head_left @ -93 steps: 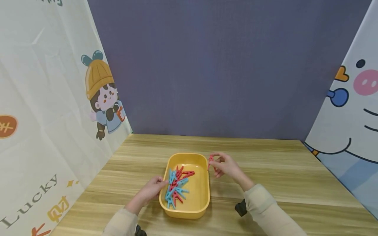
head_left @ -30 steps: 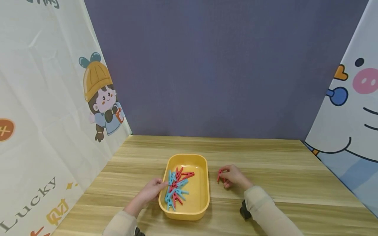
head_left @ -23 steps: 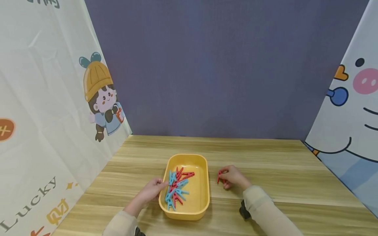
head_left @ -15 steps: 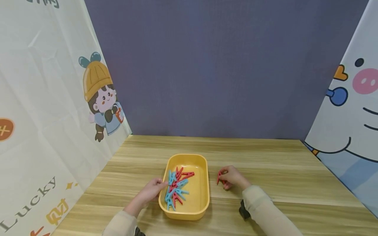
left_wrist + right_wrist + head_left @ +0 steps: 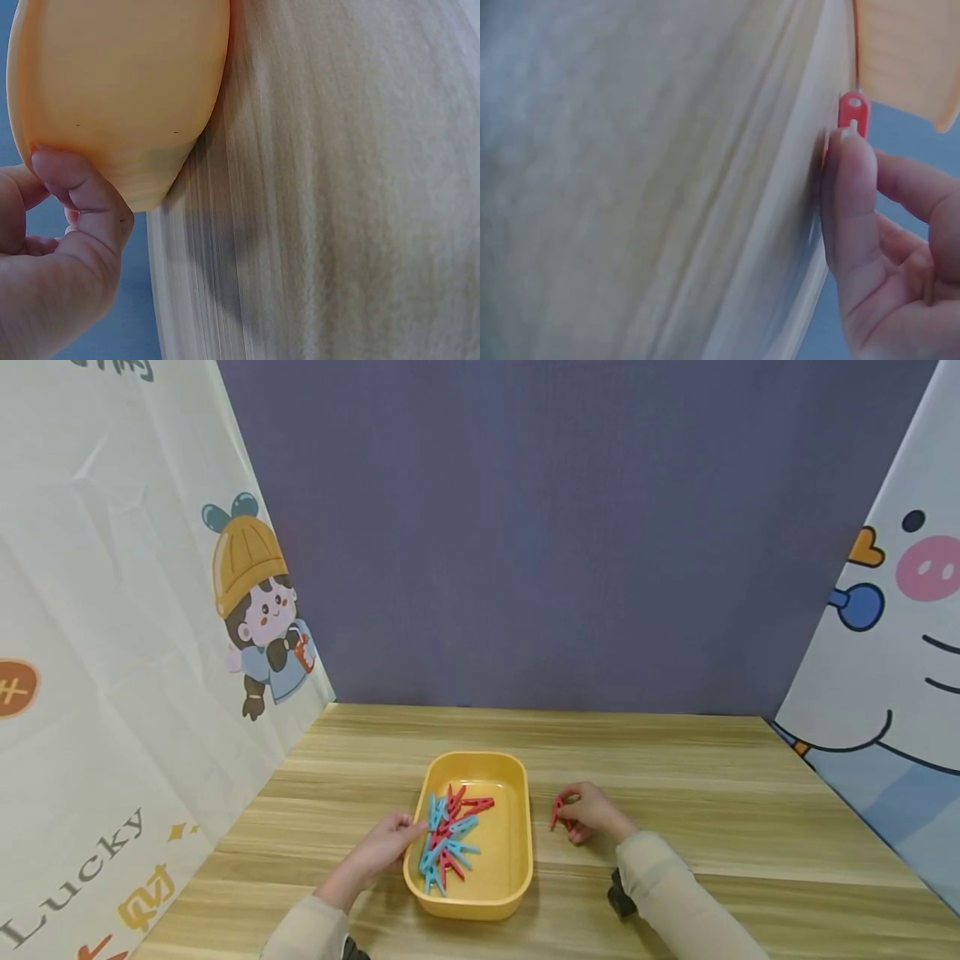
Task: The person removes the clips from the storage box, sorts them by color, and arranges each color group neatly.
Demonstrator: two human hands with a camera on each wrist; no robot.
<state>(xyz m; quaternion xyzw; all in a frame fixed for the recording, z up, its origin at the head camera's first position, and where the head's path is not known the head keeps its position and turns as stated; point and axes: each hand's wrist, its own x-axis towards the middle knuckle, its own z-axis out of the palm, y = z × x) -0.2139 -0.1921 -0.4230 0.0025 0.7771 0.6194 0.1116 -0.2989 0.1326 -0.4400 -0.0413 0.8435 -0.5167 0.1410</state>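
Observation:
A yellow plastic tub (image 5: 504, 852) stands on the wooden table, with several red and blue clothespins (image 5: 450, 843) heaped along its left side. My left hand (image 5: 392, 841) pinches the tub's left rim between thumb and fingers; the left wrist view shows the fingers (image 5: 82, 180) curled against the outer wall (image 5: 127, 75). To the right of the tub, my right hand (image 5: 592, 812) pinches a red clothespin (image 5: 557, 811) low at the table surface. In the right wrist view one end of this red clothespin (image 5: 854, 111) sticks out past the fingertips; the rest is hidden.
The wooden table (image 5: 675, 777) runs back to a dark blue-grey panel (image 5: 525, 543). A white printed sheet (image 5: 112, 610) borders it on the left, and another printed sheet (image 5: 885, 693) on the right. Dark wrist devices (image 5: 621, 895) sit under the sleeves.
Compared with about three seconds ago, my right hand has moved right, nearer to me and down from beside the tub's rim, with the red clothespin. Lately it barely moves. My left hand stays at the rim.

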